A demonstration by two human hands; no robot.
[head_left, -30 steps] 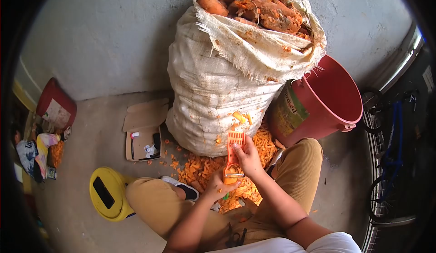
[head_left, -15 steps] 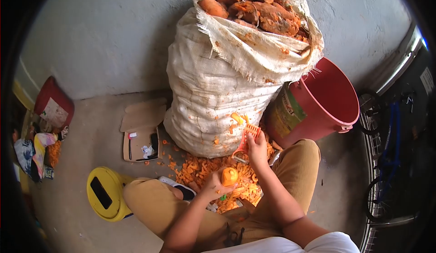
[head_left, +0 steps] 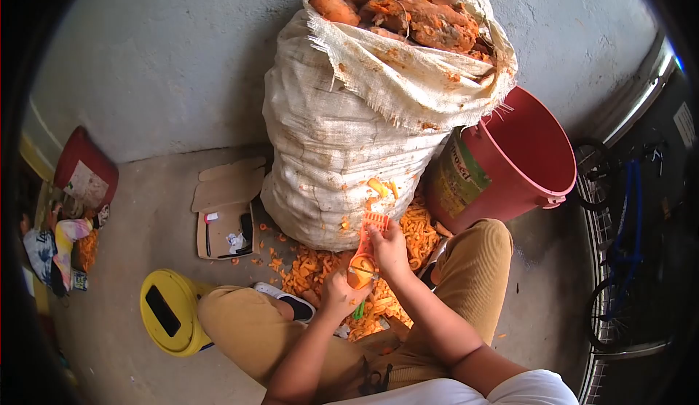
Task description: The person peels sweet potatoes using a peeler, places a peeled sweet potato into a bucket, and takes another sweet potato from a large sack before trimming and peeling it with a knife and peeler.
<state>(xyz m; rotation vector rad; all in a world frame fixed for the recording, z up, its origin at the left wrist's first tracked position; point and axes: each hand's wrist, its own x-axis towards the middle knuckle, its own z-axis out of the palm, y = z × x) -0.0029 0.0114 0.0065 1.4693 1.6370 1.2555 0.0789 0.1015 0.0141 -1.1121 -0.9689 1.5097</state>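
Orange peeler (head_left: 365,243) swung back over the root (head_left: 357,277) as our right hand (head_left: 391,252) came in

Half a second earlier we had the peeler out beside the root, up and to its right; by this moment its head lay over the root's exposed end, close against it. Our left hand (head_left: 338,294) had stayed low, its grip closed around the root's side. Our right grip was narrow, pinched on the peeler's slotted handle, with the thumb laid along it.

We held the root above the heap of shavings (head_left: 313,270), in front of the white sack (head_left: 342,128), with the red bucket (head_left: 502,190) beyond our right knee (head_left: 484,248).

We judged the root firm and fairly dense for its size, hardly fragile, but likely damp and slippery where its flesh was bare. It was best taken around its lower sides, with our fingertips kept below the peeler's head. The peeler seemed light and rather stiff, and we found its handle the safe place to hold. We could not tell whether the blade was touching the flesh
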